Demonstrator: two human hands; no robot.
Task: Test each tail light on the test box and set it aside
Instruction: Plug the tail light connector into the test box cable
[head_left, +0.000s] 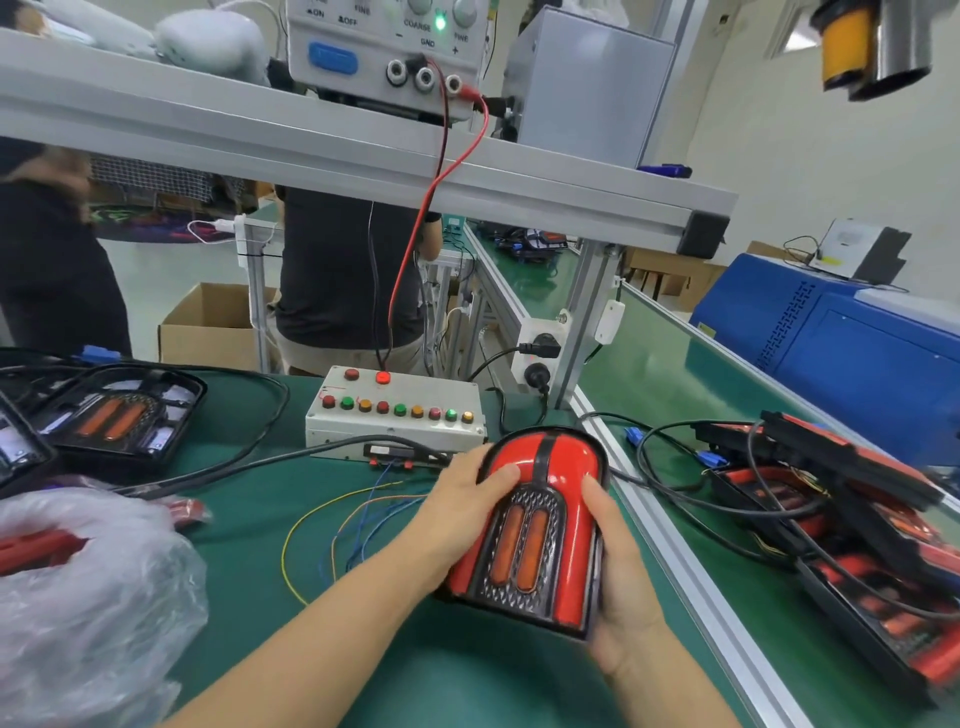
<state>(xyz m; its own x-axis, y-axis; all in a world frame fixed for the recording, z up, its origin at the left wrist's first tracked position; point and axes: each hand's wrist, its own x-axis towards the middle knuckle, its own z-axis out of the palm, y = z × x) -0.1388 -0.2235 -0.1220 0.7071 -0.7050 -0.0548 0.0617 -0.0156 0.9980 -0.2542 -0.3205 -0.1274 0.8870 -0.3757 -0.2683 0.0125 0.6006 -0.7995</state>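
I hold a red tail light (563, 488) with two amber strips, lens up, just in front of the white test box (400, 426). My left hand (462, 512) grips its left side, thumb lying across the red lens. My right hand (618, 582) grips its right side and underside, thumb on the lens. The test box carries a row of red, green and amber lamps; one red lamp on top and one green lamp at the right glow. Thin coloured wires (332, 525) run from the box over the green mat.
A pile of red tail lights with black cables (852, 525) lies on the belt at right. Clear-lens tail lights (114, 415) sit at left, and a crumpled plastic bag (88, 597) at lower left. A power supply (384, 47) stands on the shelf above. People stand behind the bench.
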